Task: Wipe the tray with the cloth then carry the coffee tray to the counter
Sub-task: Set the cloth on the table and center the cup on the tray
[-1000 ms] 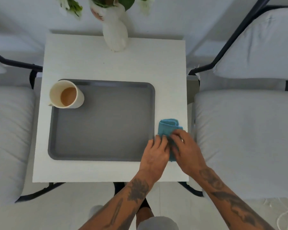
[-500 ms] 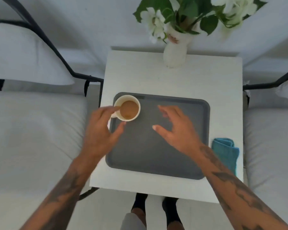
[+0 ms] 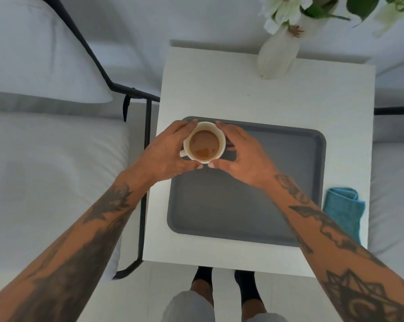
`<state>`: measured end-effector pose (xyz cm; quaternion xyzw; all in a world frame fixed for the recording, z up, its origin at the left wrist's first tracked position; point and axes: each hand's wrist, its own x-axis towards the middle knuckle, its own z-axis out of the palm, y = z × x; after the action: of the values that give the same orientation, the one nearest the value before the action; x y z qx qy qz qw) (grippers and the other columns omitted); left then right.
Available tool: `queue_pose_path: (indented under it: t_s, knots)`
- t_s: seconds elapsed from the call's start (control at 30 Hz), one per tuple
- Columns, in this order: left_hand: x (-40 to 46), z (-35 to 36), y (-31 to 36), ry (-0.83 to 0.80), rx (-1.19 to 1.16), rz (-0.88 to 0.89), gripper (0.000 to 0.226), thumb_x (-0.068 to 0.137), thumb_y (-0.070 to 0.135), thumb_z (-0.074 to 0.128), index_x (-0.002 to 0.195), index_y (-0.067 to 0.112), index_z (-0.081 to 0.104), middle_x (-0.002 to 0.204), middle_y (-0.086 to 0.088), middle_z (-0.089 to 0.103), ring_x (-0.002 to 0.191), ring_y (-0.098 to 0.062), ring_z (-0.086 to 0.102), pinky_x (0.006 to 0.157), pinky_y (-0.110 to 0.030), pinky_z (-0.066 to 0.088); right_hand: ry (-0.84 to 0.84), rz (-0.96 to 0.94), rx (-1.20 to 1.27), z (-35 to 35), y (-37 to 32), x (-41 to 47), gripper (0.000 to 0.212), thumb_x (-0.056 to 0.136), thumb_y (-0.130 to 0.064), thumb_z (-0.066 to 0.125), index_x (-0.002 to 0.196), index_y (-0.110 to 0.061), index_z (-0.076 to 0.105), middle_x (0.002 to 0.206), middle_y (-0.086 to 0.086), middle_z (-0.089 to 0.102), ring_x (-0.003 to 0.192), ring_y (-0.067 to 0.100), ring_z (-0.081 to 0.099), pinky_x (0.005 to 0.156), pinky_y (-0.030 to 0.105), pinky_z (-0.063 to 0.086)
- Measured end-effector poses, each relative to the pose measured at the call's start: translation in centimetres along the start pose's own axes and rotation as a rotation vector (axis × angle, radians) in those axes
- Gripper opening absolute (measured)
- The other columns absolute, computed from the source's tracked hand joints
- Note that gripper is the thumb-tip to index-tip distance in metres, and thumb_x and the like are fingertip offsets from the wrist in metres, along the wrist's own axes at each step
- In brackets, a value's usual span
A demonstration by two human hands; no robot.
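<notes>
A grey tray (image 3: 242,205) lies on a small white table (image 3: 219,94). A cream mug of coffee (image 3: 204,142) stands at the tray's far left corner. My left hand (image 3: 166,154) wraps the mug's left side and my right hand (image 3: 240,156) wraps its right side, fingers curled around it. A folded blue cloth (image 3: 342,210) lies on the table just right of the tray, touched by neither hand. My right forearm covers part of the tray's right side.
A white vase with white flowers (image 3: 280,49) stands at the table's far edge. White cushioned seats with black metal frames flank the table, one on the left (image 3: 45,170) and one on the right (image 3: 396,194). My feet show below the table's near edge.
Both hands left the blue cloth on the table, moved left over the tray, and have closed around the coffee mug. The view shifted left.
</notes>
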<state>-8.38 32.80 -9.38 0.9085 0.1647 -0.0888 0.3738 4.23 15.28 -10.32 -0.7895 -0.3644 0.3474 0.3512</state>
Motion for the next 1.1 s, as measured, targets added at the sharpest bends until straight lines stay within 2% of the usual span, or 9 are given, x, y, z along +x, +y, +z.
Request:
queue_pose_path:
  t_s: [0.17,0.27,0.43,0.53,0.6,0.73,0.97,1.1]
  knots:
    - [-0.6,0.4,1.1,0.018,-0.015,0.022,0.094,0.063,0.044,0.086,0.143,0.021,0.043,0.14,0.002,0.047,0.115,-0.015,0.055,0.093,-0.036,0.053,-0.017,-0.003,-0.005,-1.2,0.1,-1.6,0.088,0.071,-0.027,0.084,0.146,-0.019,0.039,0.143,0.0,0.047,0.123,0.016,0.054,0.103,0.034,0.048]
    - [-1.1,1.5,2.8,0.019,-0.03,0.063,0.095,0.062,0.045,0.086,0.143,0.022,0.043,0.137,0.002,0.049,0.108,-0.009,0.055,0.09,-0.03,0.054,-0.036,-0.002,-0.009,-2.8,0.5,-4.0,0.086,0.075,-0.028,0.082,0.148,-0.02,0.037,0.145,-0.002,0.045,0.127,0.013,0.051,0.107,0.032,0.045]
    - [-1.6,4.5,6.9,-0.013,-0.033,0.145,0.097,0.066,0.045,0.084,0.147,0.025,0.035,0.137,0.003,0.046,0.107,-0.008,0.054,0.091,-0.023,0.049,-0.042,0.003,-0.064,-6.1,2.3,-8.9,0.083,0.08,-0.031,0.077,0.149,-0.022,0.033,0.146,-0.005,0.043,0.131,0.011,0.046,0.11,0.036,0.041]
    - [-1.6,6.5,8.8,-0.016,0.013,0.178,0.098,0.067,0.047,0.082,0.149,0.024,0.032,0.139,0.003,0.044,0.106,-0.006,0.051,0.091,-0.028,0.052,-0.021,0.03,-0.079,-7.5,3.8,-11.4,0.083,0.081,-0.034,0.076,0.15,-0.026,0.031,0.146,-0.009,0.041,0.131,0.008,0.045,0.11,0.035,0.041]
    - [-1.5,7.7,9.6,-0.019,0.043,0.18,0.099,0.068,0.048,0.081,0.149,0.023,0.031,0.141,0.003,0.043,0.111,-0.01,0.052,0.092,-0.029,0.052,-0.015,0.035,-0.089,-7.8,4.5,-12.4,0.082,0.082,-0.035,0.075,0.15,-0.027,0.03,0.147,-0.009,0.041,0.131,0.008,0.044,0.109,0.036,0.042]
    - [-1.4,9.2,9.6,-0.016,0.076,0.203,0.098,0.066,0.045,0.084,0.148,0.018,0.035,0.14,-0.005,0.047,0.113,-0.019,0.056,0.09,-0.031,0.052,-0.013,0.045,-0.079,-7.5,5.8,-13.1,0.082,0.082,-0.033,0.074,0.15,-0.025,0.029,0.148,-0.007,0.04,0.131,0.011,0.045,0.11,0.037,0.041]
    - [-1.4,10.1,8.6,-0.022,0.055,0.135,0.097,0.067,0.043,0.084,0.147,0.016,0.037,0.139,-0.005,0.047,0.116,-0.019,0.054,0.093,-0.034,0.052,-0.029,0.045,-0.06,-6.1,6.8,-12.2,0.081,0.083,-0.028,0.075,0.151,-0.022,0.03,0.15,-0.003,0.041,0.134,0.012,0.042,0.113,0.036,0.038]
    - [-1.5,10.3,8.2,-0.004,0.04,0.122,0.096,0.068,0.045,0.083,0.147,0.019,0.036,0.14,-0.002,0.047,0.117,-0.016,0.053,0.093,-0.027,0.049,-0.04,0.051,-0.024,-5.8,7.0,-11.9,0.083,0.083,-0.028,0.075,0.151,-0.023,0.028,0.151,-0.003,0.039,0.134,0.013,0.044,0.112,0.037,0.04]
